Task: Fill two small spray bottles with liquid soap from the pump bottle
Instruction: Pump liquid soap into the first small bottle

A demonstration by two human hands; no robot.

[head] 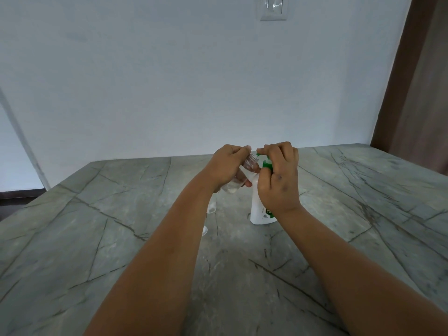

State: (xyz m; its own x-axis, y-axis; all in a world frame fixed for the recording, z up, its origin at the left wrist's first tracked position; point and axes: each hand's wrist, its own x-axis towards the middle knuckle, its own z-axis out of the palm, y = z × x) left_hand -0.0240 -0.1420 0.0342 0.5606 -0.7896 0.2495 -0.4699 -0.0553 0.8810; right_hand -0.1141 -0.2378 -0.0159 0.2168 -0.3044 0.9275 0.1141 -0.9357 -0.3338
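A white pump bottle with a green pump head stands upright on the marble table. My right hand is curled over the pump head from above. My left hand grips a small clear spray bottle, tilted, its open neck right at the pump's spout. A little liquid shows in the bottle's lower end. A second clear small bottle stands on the table behind my left forearm, partly hidden.
The grey-green veined marble table runs to a pale wall. A small clear cap-like piece lies by my left forearm. A brown door frame is at the right, a wall switch plate above.
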